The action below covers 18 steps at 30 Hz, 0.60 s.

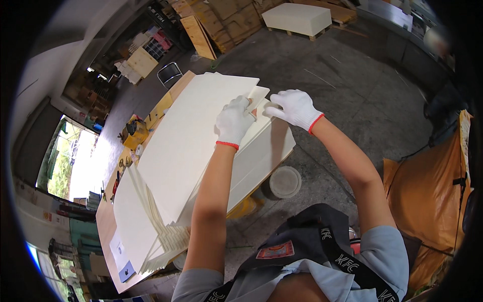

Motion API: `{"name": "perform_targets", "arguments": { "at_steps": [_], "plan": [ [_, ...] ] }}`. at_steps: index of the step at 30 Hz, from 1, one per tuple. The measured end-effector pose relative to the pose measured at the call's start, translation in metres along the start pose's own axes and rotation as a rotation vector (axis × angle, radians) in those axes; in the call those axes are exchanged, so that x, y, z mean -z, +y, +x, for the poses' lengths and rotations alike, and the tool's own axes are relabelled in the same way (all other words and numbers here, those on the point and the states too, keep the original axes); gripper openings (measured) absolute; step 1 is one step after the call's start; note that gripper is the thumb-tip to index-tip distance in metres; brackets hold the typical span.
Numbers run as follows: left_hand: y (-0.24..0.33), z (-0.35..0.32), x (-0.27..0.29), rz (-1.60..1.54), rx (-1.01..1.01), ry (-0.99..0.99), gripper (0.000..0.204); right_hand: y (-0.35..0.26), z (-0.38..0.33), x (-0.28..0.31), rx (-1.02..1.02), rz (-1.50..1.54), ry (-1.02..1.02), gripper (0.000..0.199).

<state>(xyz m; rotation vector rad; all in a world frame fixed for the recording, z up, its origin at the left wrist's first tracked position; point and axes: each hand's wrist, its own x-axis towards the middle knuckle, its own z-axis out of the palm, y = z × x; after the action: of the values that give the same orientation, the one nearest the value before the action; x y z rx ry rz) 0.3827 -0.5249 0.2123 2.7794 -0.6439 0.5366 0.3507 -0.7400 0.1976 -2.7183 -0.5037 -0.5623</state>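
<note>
In the head view, a corner of the top cream sheet (193, 146) is being peeled up from a large stack of cream sheets (261, 156) resting on a wooden workbench (108, 226). The left hand (234, 123), in a white glove, is closed on the lifted corner, thumb and fingers pinching it. The right hand (294, 108), also gloved, is partly curled, its fingertips pinched on the same corner edge. The step in hand is judged to be separating one sheet from the pile; a steady lift with both hands appears to be called for next, so that only one sheet comes away. The sheets are seen as thin, flat, stiff and plain. A fanned pile of similar sheets (151, 236) lies nearer the body.
</note>
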Motion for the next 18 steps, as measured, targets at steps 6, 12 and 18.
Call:
{"name": "perform_targets", "arguments": {
  "at_steps": [6,12,18],
  "plan": [
    [0.005,0.003,0.002,-0.111,0.084,-0.054,0.038,-0.012,0.015,-0.011,-0.098,0.48,0.151,0.045],
    [0.005,-0.019,0.013,-0.405,0.078,-0.132,0.041,-0.025,0.017,-0.019,-0.441,0.79,0.072,0.047],
    [0.014,-0.023,0.022,-0.363,0.124,-0.176,0.044,-0.028,0.014,-0.023,-0.421,0.781,0.168,0.05]
  ]
}}
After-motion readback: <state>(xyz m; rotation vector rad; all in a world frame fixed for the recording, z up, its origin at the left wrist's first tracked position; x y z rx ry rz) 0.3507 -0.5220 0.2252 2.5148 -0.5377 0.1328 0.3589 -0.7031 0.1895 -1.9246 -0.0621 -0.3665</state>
